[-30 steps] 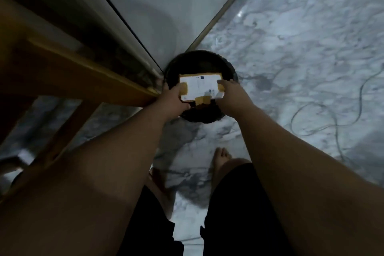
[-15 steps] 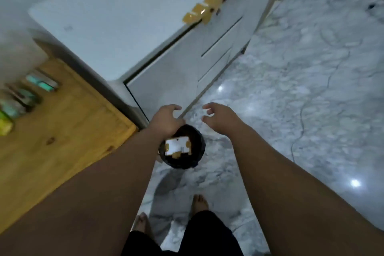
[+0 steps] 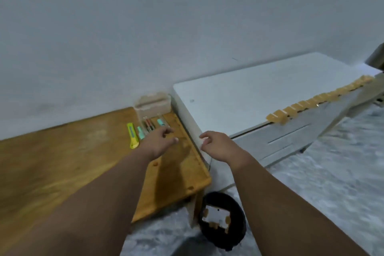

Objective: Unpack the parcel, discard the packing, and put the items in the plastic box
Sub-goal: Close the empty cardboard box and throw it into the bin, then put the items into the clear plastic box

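Packing lies discarded in the black bin on the floor beside the wooden table; both hands empty, fingers loosely curled, the left hand reaches toward small items lined up just beyond its fingertips, before the clear plastic box; the right hand hovers apart

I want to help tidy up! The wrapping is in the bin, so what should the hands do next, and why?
Probably the left hand, empty and nearest, picks up a pen for the plastic box; the packing already lies in the bin.
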